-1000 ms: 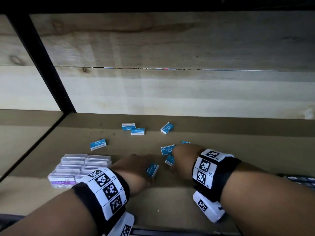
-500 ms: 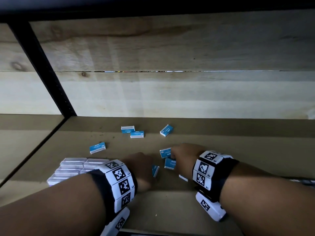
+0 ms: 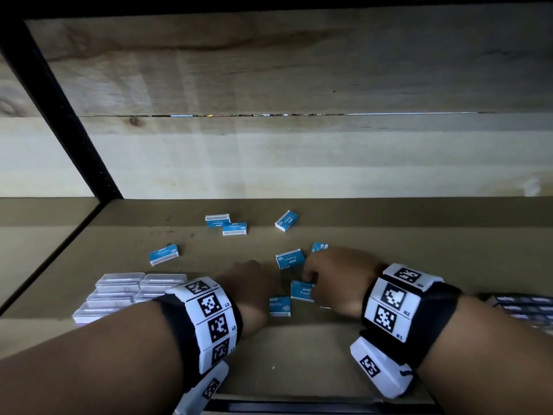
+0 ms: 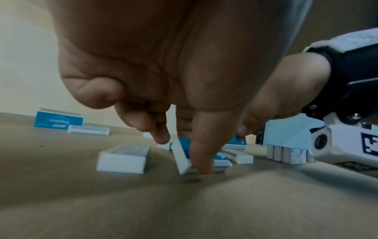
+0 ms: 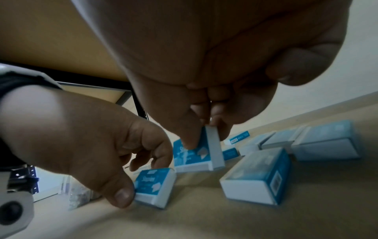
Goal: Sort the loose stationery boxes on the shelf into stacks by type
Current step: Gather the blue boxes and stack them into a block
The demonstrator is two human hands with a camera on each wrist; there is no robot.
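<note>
Fingers of my right hand (image 5: 204, 129) are pinching one small blue-and-white cardboard staples box (image 5: 196, 155), tilted on edge. Left hand (image 5: 92, 145) is gripping its twin (image 5: 153, 186), lying flat just beside and nearer me on the brown shelf (image 3: 329, 354).

Both forearms reach forward from the near edge, side by side, each wrist wrapped in a black band with white marker blocks. The left hand (image 3: 251, 283) is turned palm down, its fingers curled downward and its thumb (image 5: 120, 194) pressed to the near side of a small box, gripping it. The right hand (image 3: 332, 277), just to its right, has its fingers bent and pinches another box between thumb and fingertips (image 5: 190, 140).
</note>
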